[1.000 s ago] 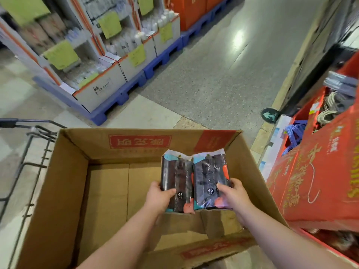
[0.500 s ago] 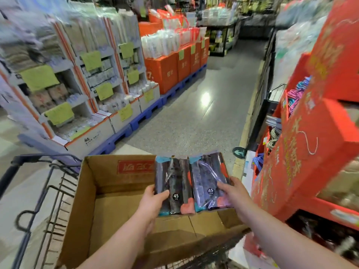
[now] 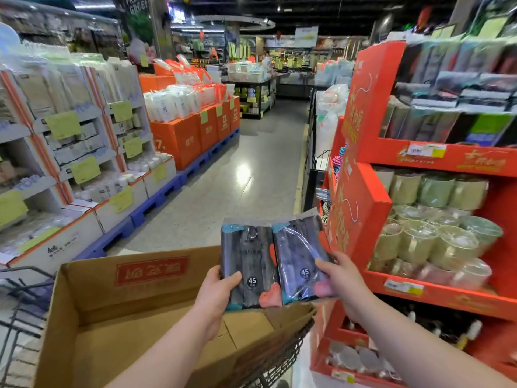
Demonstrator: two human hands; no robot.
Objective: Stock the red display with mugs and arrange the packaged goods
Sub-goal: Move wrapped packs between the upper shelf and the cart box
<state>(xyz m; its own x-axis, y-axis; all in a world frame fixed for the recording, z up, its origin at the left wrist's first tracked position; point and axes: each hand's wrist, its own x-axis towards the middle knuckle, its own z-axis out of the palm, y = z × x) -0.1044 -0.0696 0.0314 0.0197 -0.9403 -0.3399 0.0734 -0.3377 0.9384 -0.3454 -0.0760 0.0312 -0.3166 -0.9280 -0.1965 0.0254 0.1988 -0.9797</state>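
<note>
Head view, 6 o'clock: left flat dark plastic-wrapped packet (image 3: 249, 261) pinched by left hand (image 3: 215, 292), right matching packet (image 3: 299, 253) pinched by right hand (image 3: 341, 278), thumbs on top. At 3 o'clock, red cardboard display (image 3: 361, 208). Risk: slick film slipping from thumb pinches, dropping into open brown cardboard box (image 3: 112, 317) below.

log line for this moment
left hand: holds left pack | right hand: holds right pack | cardboard box below | red display at right
</note>
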